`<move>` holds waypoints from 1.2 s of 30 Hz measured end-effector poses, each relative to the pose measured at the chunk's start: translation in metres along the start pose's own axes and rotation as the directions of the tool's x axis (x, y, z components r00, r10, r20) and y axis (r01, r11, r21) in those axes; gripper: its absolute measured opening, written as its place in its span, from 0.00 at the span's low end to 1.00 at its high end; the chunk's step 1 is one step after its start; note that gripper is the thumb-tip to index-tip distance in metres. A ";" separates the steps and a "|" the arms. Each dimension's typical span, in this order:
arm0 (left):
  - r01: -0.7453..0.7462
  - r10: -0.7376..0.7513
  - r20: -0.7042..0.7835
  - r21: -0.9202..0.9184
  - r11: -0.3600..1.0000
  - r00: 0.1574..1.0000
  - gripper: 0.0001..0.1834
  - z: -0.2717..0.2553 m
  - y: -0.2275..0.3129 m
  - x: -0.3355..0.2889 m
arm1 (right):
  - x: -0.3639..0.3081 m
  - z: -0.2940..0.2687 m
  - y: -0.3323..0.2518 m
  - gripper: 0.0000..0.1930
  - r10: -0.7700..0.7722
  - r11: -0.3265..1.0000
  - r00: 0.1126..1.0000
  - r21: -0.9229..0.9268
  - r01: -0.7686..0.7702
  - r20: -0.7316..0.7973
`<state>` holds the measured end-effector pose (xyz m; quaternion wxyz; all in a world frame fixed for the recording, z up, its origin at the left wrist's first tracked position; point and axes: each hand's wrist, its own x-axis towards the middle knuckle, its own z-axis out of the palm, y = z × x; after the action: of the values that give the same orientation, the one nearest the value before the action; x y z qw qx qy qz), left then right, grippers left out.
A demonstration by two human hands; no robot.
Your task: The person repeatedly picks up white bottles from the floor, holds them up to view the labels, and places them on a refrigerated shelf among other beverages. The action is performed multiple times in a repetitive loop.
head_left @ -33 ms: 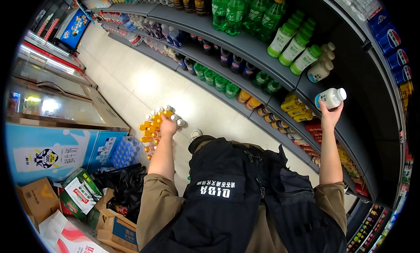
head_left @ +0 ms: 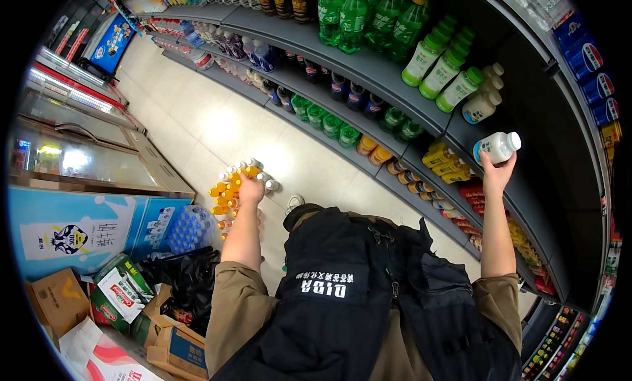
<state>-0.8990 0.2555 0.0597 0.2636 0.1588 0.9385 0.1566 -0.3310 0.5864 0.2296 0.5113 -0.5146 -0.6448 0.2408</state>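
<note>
My right hand (head_left: 498, 175) is closed around a white bottle (head_left: 498, 146) with a white cap and a blue-marked label. That bottle is tilted, at the front of the upper shelf (head_left: 421, 117), close to two similar white bottles (head_left: 482, 107). Low on the left, my left hand (head_left: 251, 190) reaches into a cluster of bottles on the floor. Its fingers curl on an orange bottle (head_left: 252, 173), though the fingertips are partly hidden. Around it stand several orange-capped bottles (head_left: 220, 191) and white-capped bottles (head_left: 272, 184).
Green-capped bottles (head_left: 442, 73) and green soda bottles (head_left: 353, 19) line the upper shelf. At the left stand a glass-topped freezer (head_left: 85, 150), wrapped blue-capped bottles (head_left: 189, 229), a black plastic bag (head_left: 187, 275) and cardboard boxes (head_left: 59, 300). Tiled floor (head_left: 164, 101) runs between shelf and freezer.
My left hand has shifted very slightly toward the lower left among the floor bottles. The right hand and its white bottle look the same.
</note>
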 end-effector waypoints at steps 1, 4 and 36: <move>0.006 -0.006 -0.004 0.016 1.000 1.000 0.49 -0.002 -0.003 0.004 | 0.000 0.000 0.002 0.45 -0.010 1.000 1.000 -0.013 0.010 -0.001; 0.030 -0.030 -0.010 0.058 0.998 1.000 0.49 -0.006 -0.007 0.008 | 0.000 0.001 -0.001 0.46 0.025 1.000 0.999 -0.007 -0.025 -0.020; -0.121 0.090 0.465 0.037 0.992 0.881 0.27 0.133 -0.079 -0.063 | 0.000 0.003 -0.001 0.45 0.022 1.000 1.000 -0.005 -0.022 0.002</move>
<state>-0.7925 0.1882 -0.0505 0.4651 0.2508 0.8433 0.0982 -0.3339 0.5868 0.2300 0.5069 -0.5225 -0.6402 0.2453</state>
